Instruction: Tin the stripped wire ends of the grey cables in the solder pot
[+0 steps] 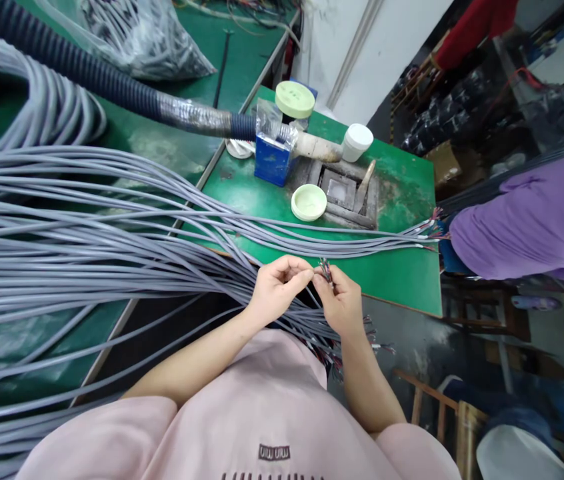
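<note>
Both hands meet close to my body at the front edge of the green table. In my right hand (pixel 338 299) is a small bunch of thin wire ends (pixel 325 269), their dark and coloured tips poking up between the fingers. My left hand (pixel 282 288) is closed in a pinch at the same bunch; exactly what its fingertips grip is too small to make out. Grey cables (pixel 172 257) sweep in from the left and pass beneath my hands into my lap. Another row of grey cables (pixel 352 248) lies along the table, its stripped ends at the right edge.
A square metal pot (pixel 341 189) stands beyond the cables, near a pale green dish (pixel 309 202), a white tub (pixel 357 141) and a blue box (pixel 273 160). A black corrugated hose (pixel 112 83) crosses above. A person in a purple sleeve (pixel 532 217) is at the right.
</note>
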Tool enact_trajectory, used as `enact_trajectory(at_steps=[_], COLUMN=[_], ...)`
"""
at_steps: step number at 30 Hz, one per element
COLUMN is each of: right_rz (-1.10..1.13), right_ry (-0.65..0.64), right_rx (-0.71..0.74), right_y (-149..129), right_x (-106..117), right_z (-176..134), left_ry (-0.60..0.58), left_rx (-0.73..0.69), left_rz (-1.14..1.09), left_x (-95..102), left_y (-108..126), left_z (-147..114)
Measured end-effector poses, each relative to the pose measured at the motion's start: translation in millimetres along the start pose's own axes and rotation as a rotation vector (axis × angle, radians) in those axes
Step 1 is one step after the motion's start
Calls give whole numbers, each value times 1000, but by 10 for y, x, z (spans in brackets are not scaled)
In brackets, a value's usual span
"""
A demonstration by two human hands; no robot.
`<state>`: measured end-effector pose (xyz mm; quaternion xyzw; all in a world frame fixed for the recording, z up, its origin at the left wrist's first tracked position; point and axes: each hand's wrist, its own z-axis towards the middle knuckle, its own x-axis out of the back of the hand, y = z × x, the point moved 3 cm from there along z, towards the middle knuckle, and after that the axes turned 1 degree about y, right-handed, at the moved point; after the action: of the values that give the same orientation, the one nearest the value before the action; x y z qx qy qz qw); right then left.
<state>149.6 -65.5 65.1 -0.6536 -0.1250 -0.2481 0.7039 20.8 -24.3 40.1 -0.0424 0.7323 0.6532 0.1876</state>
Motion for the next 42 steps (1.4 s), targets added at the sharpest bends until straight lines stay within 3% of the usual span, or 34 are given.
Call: enact_trajectory(at_steps=[23, 27, 31, 34, 42], right_rz=[-143, 3, 379, 578, 535], right_ry=[-42, -45, -90, -111, -1], right_rx=[119, 29, -189, -275, -239], right_y=[4, 30, 135, 190, 166], right_x=[-99, -84, -81, -89, -109], right_z=[19, 35, 40, 37, 16], left_ry=[-18, -12, -6, 5, 96], left_rx=[20, 47, 51, 39, -126], left_rz=[105, 66, 31, 20, 74], left_x=[-24, -20, -27, -39, -71], left_y=[28, 26, 6, -31, 18], left_z=[66, 67, 52, 30, 0])
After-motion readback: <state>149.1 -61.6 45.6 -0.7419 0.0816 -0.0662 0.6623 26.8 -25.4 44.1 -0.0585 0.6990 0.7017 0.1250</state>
